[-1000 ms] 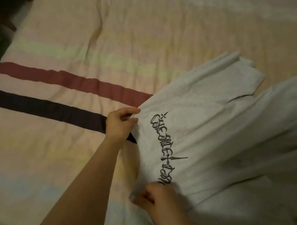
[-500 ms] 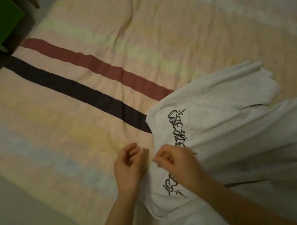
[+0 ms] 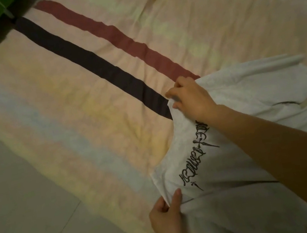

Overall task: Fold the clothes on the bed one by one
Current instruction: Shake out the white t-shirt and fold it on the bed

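Left hand point(image 3: 167, 214) pinches white shirt point(image 3: 238, 163) hem corner; right hand point(image 3: 191, 97) grips far corner; black script print.

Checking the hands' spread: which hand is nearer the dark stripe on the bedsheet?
Right. The right hand grips the white shirt beside the dark stripe's end; the left hand grips the hem, well away.

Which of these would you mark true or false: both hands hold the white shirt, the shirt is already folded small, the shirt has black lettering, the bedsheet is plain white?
1. Both hands hold the white shirt: true; the left hand and right hand pinch its edge.
2. The shirt is folded small: false; it lies spread out.
3. It carries black lettering: true.
4. The bedsheet is plain white: false; it is pastel with a dark and a red stripe.
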Action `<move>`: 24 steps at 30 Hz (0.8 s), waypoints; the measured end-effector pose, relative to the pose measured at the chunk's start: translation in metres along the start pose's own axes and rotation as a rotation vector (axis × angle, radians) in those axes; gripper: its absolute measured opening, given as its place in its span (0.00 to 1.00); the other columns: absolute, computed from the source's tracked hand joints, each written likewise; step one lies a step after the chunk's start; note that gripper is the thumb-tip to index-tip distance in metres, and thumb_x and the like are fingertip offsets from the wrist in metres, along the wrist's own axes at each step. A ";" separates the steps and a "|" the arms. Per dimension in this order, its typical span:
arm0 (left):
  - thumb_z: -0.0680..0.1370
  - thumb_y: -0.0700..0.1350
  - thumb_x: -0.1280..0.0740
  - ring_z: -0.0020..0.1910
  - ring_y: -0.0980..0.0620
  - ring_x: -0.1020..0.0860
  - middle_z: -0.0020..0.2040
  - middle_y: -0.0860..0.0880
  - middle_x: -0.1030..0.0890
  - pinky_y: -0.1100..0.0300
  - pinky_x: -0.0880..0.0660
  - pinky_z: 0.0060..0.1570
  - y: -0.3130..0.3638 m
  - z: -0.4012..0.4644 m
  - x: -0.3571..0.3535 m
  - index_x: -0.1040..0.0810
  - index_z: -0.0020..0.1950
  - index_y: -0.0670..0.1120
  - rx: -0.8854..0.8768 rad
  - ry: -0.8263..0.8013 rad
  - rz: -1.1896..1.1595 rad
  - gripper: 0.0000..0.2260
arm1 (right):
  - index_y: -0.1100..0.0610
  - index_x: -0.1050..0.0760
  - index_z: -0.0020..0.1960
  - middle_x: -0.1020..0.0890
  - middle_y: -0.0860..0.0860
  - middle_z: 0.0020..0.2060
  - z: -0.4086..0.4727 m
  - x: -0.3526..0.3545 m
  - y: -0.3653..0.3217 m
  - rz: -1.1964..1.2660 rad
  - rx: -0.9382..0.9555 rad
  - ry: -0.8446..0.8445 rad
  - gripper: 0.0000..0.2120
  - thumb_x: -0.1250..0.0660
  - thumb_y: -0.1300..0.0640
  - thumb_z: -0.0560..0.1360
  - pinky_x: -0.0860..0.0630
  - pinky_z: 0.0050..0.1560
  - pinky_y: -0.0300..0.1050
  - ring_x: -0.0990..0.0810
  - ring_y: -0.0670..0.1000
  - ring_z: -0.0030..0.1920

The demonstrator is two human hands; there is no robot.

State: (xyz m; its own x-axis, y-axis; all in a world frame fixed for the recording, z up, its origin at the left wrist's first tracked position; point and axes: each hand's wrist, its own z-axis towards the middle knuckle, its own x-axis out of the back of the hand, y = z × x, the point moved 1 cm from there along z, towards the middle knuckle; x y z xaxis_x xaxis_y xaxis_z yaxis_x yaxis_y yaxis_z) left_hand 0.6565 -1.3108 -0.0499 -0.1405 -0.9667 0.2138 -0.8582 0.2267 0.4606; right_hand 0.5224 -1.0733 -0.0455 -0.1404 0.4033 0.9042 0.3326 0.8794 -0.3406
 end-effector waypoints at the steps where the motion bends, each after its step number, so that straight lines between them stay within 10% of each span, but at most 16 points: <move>1: 0.69 0.41 0.24 0.39 0.43 0.18 0.36 0.41 0.16 0.46 0.21 0.45 0.000 -0.001 0.000 0.15 0.38 0.42 0.028 -0.021 -0.029 0.03 | 0.56 0.24 0.62 0.28 0.54 0.54 0.003 0.000 -0.001 -0.046 0.022 0.000 0.15 0.33 0.58 0.75 0.27 0.54 0.49 0.31 0.54 0.55; 12: 0.73 0.44 0.29 0.37 0.44 0.23 0.39 0.35 0.18 0.50 0.25 0.43 0.008 0.004 0.018 0.17 0.40 0.38 0.043 -0.125 -0.213 0.09 | 0.52 0.30 0.46 0.24 0.48 0.40 0.023 0.032 0.006 -0.061 -0.005 -0.121 0.05 0.37 0.51 0.77 0.38 0.54 0.48 0.28 0.52 0.44; 24: 0.72 0.40 0.28 0.37 0.50 0.23 0.36 0.45 0.18 0.57 0.25 0.44 0.044 0.032 0.022 0.19 0.42 0.41 -0.130 0.045 -0.214 0.03 | 0.59 0.23 0.50 0.20 0.56 0.47 0.041 0.052 0.004 -0.043 -0.002 -0.019 0.10 0.36 0.53 0.77 0.30 0.52 0.51 0.23 0.58 0.49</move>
State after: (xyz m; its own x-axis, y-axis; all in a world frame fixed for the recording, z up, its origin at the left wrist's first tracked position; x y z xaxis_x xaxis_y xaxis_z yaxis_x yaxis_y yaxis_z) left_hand 0.6001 -1.3260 -0.0526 0.0617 -0.9887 0.1365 -0.7952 0.0340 0.6054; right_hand 0.4778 -1.0380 -0.0103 -0.1720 0.3697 0.9131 0.3277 0.8956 -0.3008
